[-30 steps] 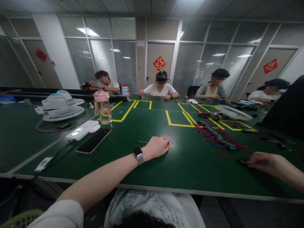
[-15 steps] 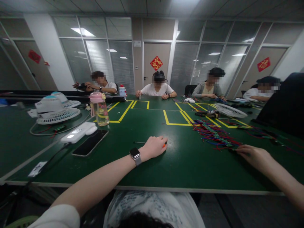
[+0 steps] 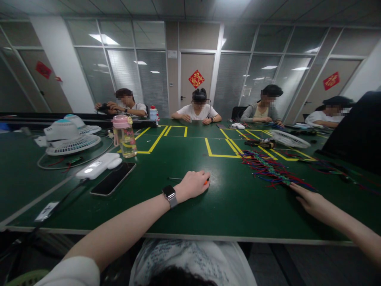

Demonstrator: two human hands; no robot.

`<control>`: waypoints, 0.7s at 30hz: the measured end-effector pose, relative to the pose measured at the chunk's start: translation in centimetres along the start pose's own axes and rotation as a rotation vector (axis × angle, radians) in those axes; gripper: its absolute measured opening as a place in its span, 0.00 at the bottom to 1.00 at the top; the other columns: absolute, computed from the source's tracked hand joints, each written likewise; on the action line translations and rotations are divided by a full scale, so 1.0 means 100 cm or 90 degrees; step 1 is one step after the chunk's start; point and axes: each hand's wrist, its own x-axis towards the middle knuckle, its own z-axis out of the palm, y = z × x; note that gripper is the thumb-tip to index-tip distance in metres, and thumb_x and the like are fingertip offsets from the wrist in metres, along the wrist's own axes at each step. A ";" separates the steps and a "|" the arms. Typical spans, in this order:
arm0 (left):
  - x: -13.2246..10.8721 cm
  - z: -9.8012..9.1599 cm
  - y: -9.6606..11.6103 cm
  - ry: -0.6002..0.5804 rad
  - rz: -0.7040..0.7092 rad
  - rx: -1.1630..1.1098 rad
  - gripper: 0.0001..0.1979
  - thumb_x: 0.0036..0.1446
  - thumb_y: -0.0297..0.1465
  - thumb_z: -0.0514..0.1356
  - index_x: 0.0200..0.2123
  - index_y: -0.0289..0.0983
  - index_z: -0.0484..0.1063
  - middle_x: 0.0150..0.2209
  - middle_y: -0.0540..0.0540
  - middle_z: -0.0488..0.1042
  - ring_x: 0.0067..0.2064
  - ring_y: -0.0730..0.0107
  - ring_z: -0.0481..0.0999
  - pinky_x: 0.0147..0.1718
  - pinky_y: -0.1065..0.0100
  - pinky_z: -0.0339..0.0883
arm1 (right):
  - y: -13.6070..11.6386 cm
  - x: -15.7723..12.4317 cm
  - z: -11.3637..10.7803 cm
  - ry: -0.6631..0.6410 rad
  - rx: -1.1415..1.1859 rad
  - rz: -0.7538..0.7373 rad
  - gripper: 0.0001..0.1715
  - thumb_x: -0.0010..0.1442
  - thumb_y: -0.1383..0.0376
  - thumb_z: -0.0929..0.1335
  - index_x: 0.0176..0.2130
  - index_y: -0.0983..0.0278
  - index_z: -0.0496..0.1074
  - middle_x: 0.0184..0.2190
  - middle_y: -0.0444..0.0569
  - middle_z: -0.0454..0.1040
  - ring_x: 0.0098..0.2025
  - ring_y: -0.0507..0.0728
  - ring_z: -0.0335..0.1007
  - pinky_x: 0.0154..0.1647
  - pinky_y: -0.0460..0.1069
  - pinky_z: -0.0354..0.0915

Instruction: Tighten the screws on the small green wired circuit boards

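Observation:
My left hand rests on the green table, closed around a screwdriver. The thin metal shaft points left from under the hand, and a bit of orange and black handle shows by the fingers. To the right lies a long row of small green circuit boards with red and blue wires fanning out on both sides. My right hand is at the near end of this row, fingers stretched out and their tips touching the last board. Nothing shows gripped in it.
A phone, a white power adapter and a pink-lidded bottle stand left. White fan parts lie beyond them; another fan grille is at the right. Yellow tape marks the table. Several people sit opposite.
My right hand has shifted slightly left and its fingers have straightened against the end of the board row. My left hand and the screwdriver have stayed put.

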 end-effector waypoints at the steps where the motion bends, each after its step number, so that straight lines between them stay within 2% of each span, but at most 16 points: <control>1: 0.000 0.000 0.000 0.003 0.002 0.002 0.12 0.65 0.36 0.48 0.43 0.38 0.68 0.38 0.45 0.74 0.32 0.64 0.77 0.29 0.66 0.68 | -0.001 0.000 -0.004 -0.007 0.036 0.003 0.21 0.48 0.59 0.60 0.42 0.54 0.69 0.50 0.60 0.75 0.51 0.68 0.72 0.53 0.59 0.71; 4: 0.000 0.002 -0.001 0.007 0.001 0.007 0.13 0.65 0.37 0.48 0.44 0.38 0.68 0.38 0.45 0.74 0.33 0.63 0.77 0.29 0.66 0.69 | -0.006 0.001 -0.018 -0.014 0.129 0.019 0.16 0.48 0.57 0.60 0.39 0.53 0.64 0.43 0.60 0.78 0.46 0.68 0.75 0.47 0.60 0.73; 7: 0.000 0.002 -0.001 0.003 -0.002 0.006 0.12 0.65 0.36 0.48 0.43 0.38 0.68 0.38 0.45 0.74 0.33 0.63 0.77 0.29 0.66 0.69 | -0.013 0.004 -0.027 0.029 0.166 0.037 0.13 0.49 0.57 0.60 0.37 0.53 0.60 0.38 0.60 0.79 0.43 0.68 0.77 0.45 0.60 0.73; 12: 0.000 0.001 -0.001 0.003 0.000 0.000 0.13 0.65 0.37 0.47 0.44 0.38 0.68 0.38 0.46 0.74 0.33 0.63 0.77 0.29 0.65 0.69 | -0.019 0.011 -0.038 0.076 0.160 0.051 0.15 0.47 0.56 0.61 0.37 0.56 0.62 0.34 0.57 0.80 0.39 0.67 0.78 0.41 0.58 0.72; 16: -0.001 -0.001 0.000 -0.004 -0.002 -0.004 0.13 0.65 0.36 0.47 0.44 0.38 0.68 0.38 0.45 0.74 0.33 0.65 0.77 0.29 0.66 0.69 | -0.025 0.025 -0.063 0.109 0.051 0.066 0.17 0.46 0.54 0.62 0.35 0.58 0.70 0.32 0.54 0.80 0.34 0.67 0.77 0.33 0.56 0.70; 19: -0.001 -0.002 0.001 -0.003 -0.002 -0.009 0.13 0.66 0.36 0.47 0.44 0.38 0.68 0.38 0.45 0.74 0.33 0.65 0.77 0.30 0.67 0.69 | -0.043 0.045 -0.091 0.237 -0.067 0.080 0.19 0.52 0.56 0.60 0.38 0.61 0.73 0.36 0.58 0.80 0.35 0.67 0.76 0.32 0.54 0.68; 21: -0.001 -0.002 0.001 -0.001 -0.002 -0.011 0.13 0.66 0.36 0.47 0.44 0.38 0.68 0.38 0.45 0.74 0.34 0.65 0.77 0.30 0.67 0.69 | -0.062 0.063 -0.107 0.287 -0.161 0.050 0.21 0.58 0.59 0.58 0.42 0.64 0.74 0.42 0.61 0.78 0.39 0.67 0.75 0.34 0.54 0.66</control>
